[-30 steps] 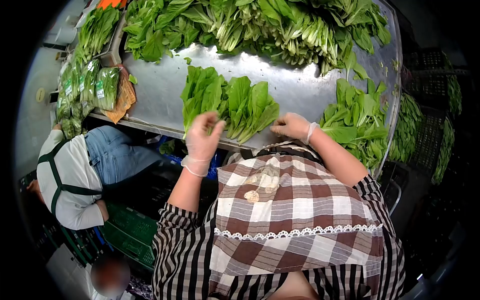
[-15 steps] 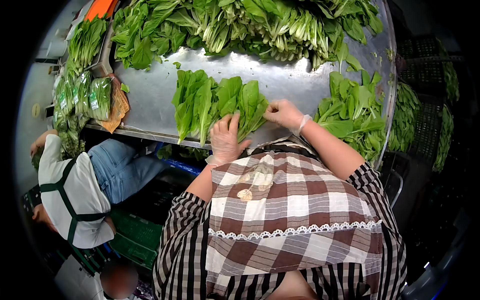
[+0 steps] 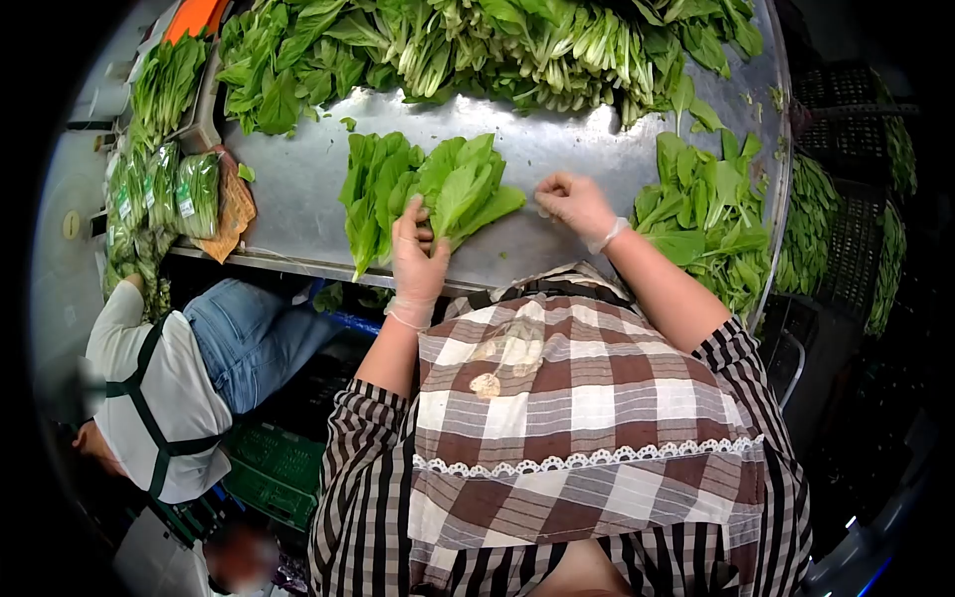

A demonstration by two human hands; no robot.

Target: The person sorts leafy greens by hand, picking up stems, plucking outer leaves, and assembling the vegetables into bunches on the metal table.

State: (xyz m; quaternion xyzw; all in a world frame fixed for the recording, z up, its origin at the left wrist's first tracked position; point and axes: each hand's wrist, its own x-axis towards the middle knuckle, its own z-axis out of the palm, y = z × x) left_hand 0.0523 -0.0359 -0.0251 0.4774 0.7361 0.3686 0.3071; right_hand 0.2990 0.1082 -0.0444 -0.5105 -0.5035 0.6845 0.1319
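My left hand [image 3: 418, 261], in a clear glove, has its fingers curled around the lower part of a bunch of leafy greens [image 3: 466, 187]. Against that bunch, on its left, lies another small bunch of greens [image 3: 370, 189] on the metal table [image 3: 288, 189]. My gloved right hand [image 3: 580, 209] hovers over the metal to the right of the bunch, apart from it. Its thumb and fingertips are pinched together; anything between them is too small to make out.
A large heap of greens [image 3: 517, 50] covers the table's far side. More loose greens [image 3: 706, 209] lie at the right edge. Bagged greens [image 3: 199, 189] sit at the left corner, where a co-worker [image 3: 164, 398] bends down. Dark crates [image 3: 851, 239] stand at right.
My right hand has moved slightly right and up, away from the leaves. My left hand has shifted left and up, and the held greens are gathered closer together.
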